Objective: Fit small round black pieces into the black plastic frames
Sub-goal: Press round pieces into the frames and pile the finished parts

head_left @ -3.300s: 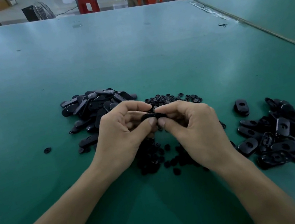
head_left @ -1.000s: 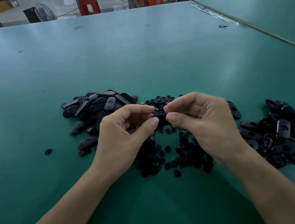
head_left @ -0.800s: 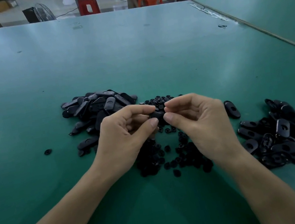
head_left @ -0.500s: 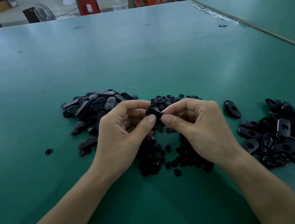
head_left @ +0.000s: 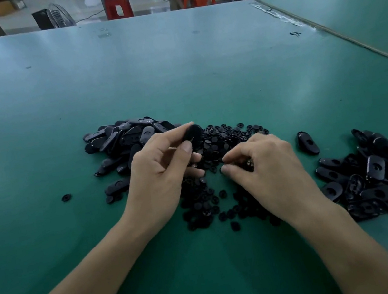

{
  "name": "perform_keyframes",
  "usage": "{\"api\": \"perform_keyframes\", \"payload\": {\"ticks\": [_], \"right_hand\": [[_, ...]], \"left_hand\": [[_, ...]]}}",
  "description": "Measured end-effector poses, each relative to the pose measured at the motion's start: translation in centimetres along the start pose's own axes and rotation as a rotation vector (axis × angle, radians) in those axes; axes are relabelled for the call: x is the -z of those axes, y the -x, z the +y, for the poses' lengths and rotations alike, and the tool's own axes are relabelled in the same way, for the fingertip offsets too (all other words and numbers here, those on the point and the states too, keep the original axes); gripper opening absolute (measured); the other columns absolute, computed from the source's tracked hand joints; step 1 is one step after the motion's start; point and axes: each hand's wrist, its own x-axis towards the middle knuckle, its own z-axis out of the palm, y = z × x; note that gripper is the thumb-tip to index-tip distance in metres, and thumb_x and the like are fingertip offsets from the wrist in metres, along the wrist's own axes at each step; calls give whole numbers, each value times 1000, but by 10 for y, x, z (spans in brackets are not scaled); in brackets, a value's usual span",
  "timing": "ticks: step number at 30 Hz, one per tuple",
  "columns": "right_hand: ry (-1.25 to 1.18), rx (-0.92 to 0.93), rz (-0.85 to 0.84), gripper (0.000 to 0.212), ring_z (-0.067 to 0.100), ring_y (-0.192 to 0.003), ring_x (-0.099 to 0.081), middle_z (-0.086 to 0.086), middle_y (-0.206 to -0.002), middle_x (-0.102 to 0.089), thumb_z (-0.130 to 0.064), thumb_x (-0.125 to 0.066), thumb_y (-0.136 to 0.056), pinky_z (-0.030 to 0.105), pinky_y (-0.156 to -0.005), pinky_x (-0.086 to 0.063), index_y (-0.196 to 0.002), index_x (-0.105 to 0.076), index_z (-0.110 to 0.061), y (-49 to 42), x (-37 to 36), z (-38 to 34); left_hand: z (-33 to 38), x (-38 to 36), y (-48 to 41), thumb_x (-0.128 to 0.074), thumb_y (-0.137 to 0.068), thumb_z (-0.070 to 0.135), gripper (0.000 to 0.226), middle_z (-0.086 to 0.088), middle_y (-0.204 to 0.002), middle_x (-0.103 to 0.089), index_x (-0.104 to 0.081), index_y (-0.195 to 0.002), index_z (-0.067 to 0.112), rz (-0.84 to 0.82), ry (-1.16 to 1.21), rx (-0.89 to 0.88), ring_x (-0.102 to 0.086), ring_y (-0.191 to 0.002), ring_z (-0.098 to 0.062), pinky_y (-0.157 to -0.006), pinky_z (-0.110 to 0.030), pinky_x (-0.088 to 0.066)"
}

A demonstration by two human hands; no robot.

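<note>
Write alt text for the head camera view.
The left hand pinches a black plastic frame; the right hand curls over small round black pieces on a green table. A left frame pile and a right frame pile flank them.

Black oval frame (head_left: 193, 132) tilted up off table, pinched in L hand (head_left: 162, 177). L heap (head_left: 130, 142) & R heap (head_left: 372, 178) of glossy frames, well apart. Lone frame (head_left: 307, 142) flat near R heap. Small round pcs (head_left: 225, 139) scattered btw heaps; stray pc (head_left: 66, 197) far L.

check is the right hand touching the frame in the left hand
Apart. The head view shows the right hand down among the round pieces, clear of the frame the left hand pinches.
</note>
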Motion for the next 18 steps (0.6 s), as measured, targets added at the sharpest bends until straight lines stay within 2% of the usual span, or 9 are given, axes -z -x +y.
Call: {"api": "perform_keyframes", "payload": {"ticks": [2,4,10,14,16,18], "right_hand": [[36,-7,-45,15,8,-99,-47,-15,-89,-53,-41,-71,-89,24,-83,-37,-100,-77,-33,0,0,-2],[53,-10,-45,14,8,-99,-45,-15,-88,-49,-40,-70,-90,23,-83,-35,-101,-76,-34,0,-1,-4],[91,26,-58,6,9,-100,-46,-11,-95,-53,-28,-63,-97,23,-87,-40,-99,-67,-25,0,-5,-10],[-69,42,7,11,4,-79,-51,-16,-83,-55,-20,-55,-100,22,-69,-39,-91,-54,-26,1,-6,-10],[-154,54,66,9,3,-76,-54,-16,-79,-55,-18,-55,-101,21,-66,-41,-96,-55,-26,1,-6,-11],[-182,71,94,17,3,-82,-57,-16,-86,-62,-16,-57,-100,17,-73,-45,-115,-61,-25,1,-7,-13]], "left_hand": [[-1,0,-1,-56,-99,0,33,1,-98,-67,-68,-119,23,13,-3,11,-68,-78,-9,-67,-26,-59],[-1,1,-2,-59,-97,-1,35,11,-87,-67,-66,-121,23,9,-10,15,-68,-75,-9,-66,-24,-58],[-1,1,-1,-65,-93,-4,28,8,-82,-72,-70,-104,20,-4,-67,-15,-69,-74,-9,-64,-18,-55],[0,1,1,-67,-91,-4,27,1,-81,-75,-73,-100,21,-12,-54,-4,-73,-75,-12,-65,-19,-57],[1,0,1,-67,-91,-4,27,-4,-84,-76,-74,-99,20,-14,-12,16,-75,-79,-15,-68,-21,-58],[1,1,1,-67,-91,-4,28,-5,-85,-77,-76,-99,21,-15,-2,18,-75,-80,-18,-69,-23,-59]]}}
